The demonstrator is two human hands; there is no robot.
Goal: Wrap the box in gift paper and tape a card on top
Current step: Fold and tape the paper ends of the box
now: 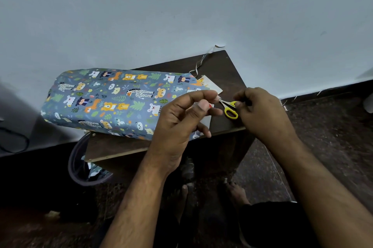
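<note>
The wrapped box [113,100] lies on the small table [226,66], its long axis running left to right. The left hand [181,118], nearer to it, pinches something small above its right end. The right hand [260,112] grips yellow scissors [230,107], blades pointing at that pinch.

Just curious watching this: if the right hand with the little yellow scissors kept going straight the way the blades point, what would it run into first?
Probably the left hand. The right hand aims the scissors leftward, their tips almost at the left hand's fingertips. Depth is unclear, so they might pass just over them.
</note>
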